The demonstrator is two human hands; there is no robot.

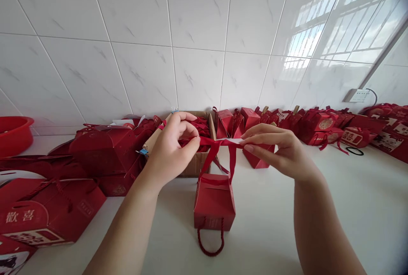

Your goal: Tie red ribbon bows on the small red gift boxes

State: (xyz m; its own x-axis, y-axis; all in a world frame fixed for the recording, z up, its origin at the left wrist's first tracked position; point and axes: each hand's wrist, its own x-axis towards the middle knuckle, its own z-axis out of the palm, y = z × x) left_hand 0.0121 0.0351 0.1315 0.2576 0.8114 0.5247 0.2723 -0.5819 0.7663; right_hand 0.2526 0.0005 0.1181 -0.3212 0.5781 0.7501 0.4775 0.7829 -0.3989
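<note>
Red ribbon (217, 143), pinched by left hand (175, 151) and right hand (283, 151) above a small box (215, 205), could slip if tugged unevenly.

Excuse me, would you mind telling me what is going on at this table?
A person's left hand and right hand pinch a red ribbon, held sideways above a small red box. Its strips run down to the box, whose rope handle shows in front. A cardboard carton stands behind, with other red boxes on both sides.
</note>
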